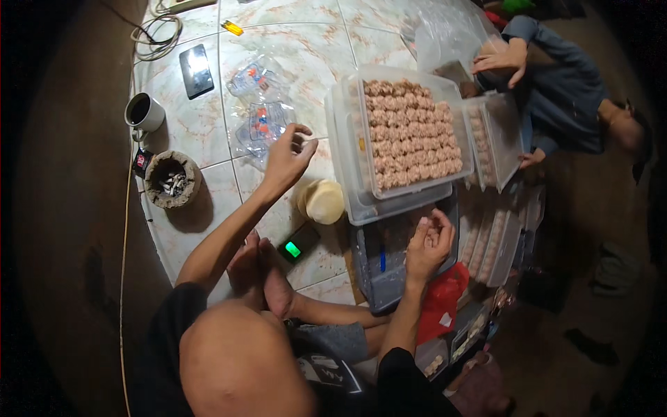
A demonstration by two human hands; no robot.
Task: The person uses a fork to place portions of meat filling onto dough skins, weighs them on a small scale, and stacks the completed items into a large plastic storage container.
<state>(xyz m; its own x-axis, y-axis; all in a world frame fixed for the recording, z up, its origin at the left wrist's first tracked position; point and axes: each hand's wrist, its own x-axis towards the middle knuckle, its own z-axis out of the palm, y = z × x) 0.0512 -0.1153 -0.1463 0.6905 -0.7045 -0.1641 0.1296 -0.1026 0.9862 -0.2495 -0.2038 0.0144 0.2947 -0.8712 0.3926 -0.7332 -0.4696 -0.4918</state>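
My left hand (291, 159) is raised over the marble-patterned tiles with its fingers curled apart, near clear printed plastic bags (260, 122). My right hand (430, 247) curls around some of the small pinkish-brown pieces above a dark grey tray (372, 281). A blue stick-like object (382, 259) lies in that tray. Beyond it, a translucent plastic box (417, 194) holds rows of lumpy pinkish-brown pieces (414, 135) and rests on another translucent container (341, 172). A round pale-yellow container (324, 202) stands between my hands, beside a small device with a lit green display (293, 249).
At left are a mug of dark liquid (145, 112), a rough ashtray with cigarette butts (173, 180) and a phone (197, 71). A yellow lighter (232, 28) lies farther off. Another person (563, 88) handles boxes at right. A red plastic bag (443, 305) lies by my right forearm.
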